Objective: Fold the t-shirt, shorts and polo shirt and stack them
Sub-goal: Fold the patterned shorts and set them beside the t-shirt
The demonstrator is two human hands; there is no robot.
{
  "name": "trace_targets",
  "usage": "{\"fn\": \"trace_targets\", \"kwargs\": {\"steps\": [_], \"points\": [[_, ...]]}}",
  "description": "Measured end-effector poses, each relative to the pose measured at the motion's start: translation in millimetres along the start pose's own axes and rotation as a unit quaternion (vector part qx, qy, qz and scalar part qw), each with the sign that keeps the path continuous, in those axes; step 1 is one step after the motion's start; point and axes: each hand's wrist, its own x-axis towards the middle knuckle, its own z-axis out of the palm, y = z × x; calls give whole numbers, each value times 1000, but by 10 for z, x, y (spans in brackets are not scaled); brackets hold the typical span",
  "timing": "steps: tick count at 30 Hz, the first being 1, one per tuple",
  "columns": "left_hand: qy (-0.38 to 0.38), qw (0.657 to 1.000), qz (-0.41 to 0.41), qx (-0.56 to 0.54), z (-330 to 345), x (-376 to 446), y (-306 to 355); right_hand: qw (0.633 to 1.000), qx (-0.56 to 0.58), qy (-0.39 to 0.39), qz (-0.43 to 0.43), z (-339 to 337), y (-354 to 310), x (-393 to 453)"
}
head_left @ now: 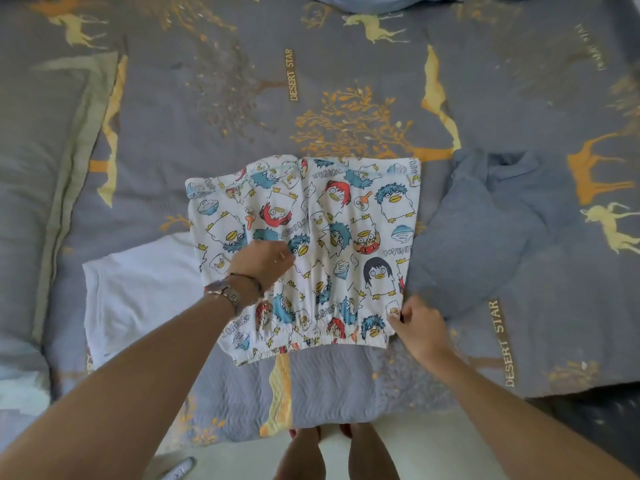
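Observation:
White shorts printed with cartoon penguins lie spread flat on the bed, waistband toward me. My left hand rests on the middle of the left leg, fingers extended on the fabric. At the right end of the waistband my right hand pinches the edge of the shorts. A white garment lies partly under the shorts on the left. A crumpled grey-blue garment with a collar lies just right of the shorts.
The bed wears a grey-blue cover with orange trees and deer. A pillow lies at the left. More blue fabric shows at the far edge. The bed's near edge and the floor are below, with my feet.

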Motion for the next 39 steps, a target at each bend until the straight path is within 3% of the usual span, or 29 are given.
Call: {"fn": "trace_targets", "kwargs": {"steps": [3, 7, 13, 19, 26, 31, 39], "points": [[49, 997, 12, -52, -108, 497, 596, 1000, 9, -13, 16, 21, 78, -8], [40, 994, 23, -103, 53, 1083, 1314, 996, 85, -25, 15, 169, 232, -7], [25, 998, 56, -25, 492, 1581, 1988, 982, 167, -80, -35, 340, 467, -70], [-29, 995, 93, 28, 818, 1853, 2152, 969, 236, -39, -54, 420, 553, -109], [18, 984, 83, 157, 996, 1837, 2320, 958, 282, 30, -53, 597, 515, -148], [-25, 967, 74, 242, 1054, 1796, 2428, 946, 317, 44, -58, 662, 468, -153], [18, 994, 11, 109, 761, 1801, 2273, 944, 317, 30, -90, 540, 305, -226]]}}
